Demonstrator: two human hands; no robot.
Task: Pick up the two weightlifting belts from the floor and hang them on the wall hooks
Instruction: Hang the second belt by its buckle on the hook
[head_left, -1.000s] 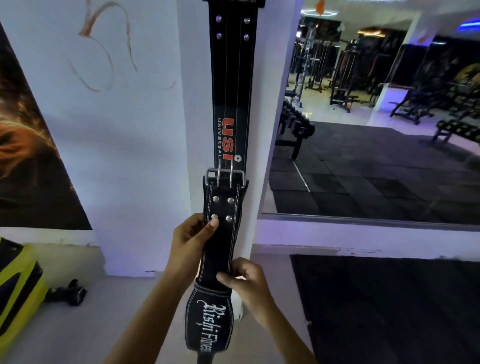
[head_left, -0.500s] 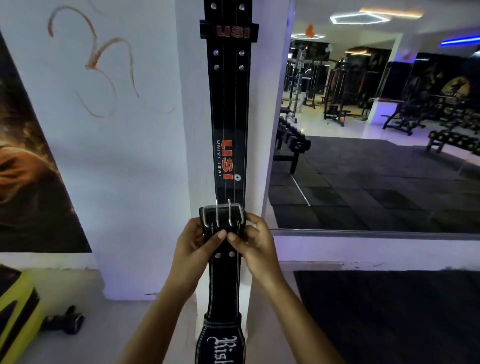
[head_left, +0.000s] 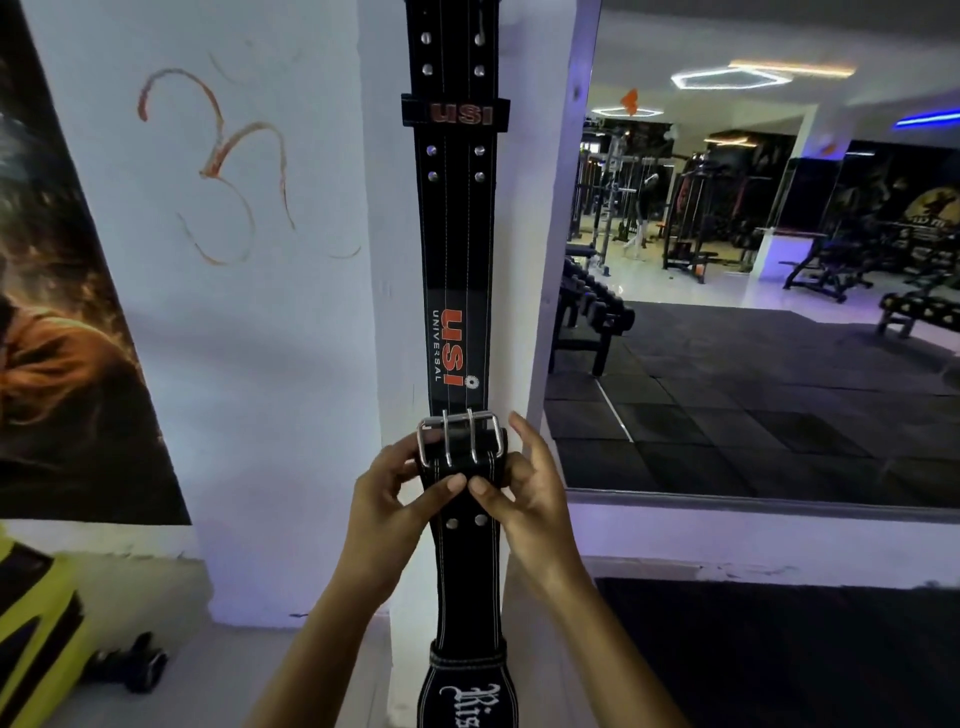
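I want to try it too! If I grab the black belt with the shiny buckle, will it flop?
Probably only a little: the belt stays straight below the left hand and right hand. The steel buckle likely makes that end heavy.

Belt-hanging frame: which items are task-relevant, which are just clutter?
In the job:
- USI belt, hanging on the white pillar
- second belt, both hands on it just below its buckle
- left hand, right hand

Lying about:
- small dumbbell on the floor
- yellow-and-black object
- wall poster
- dumbbell rack
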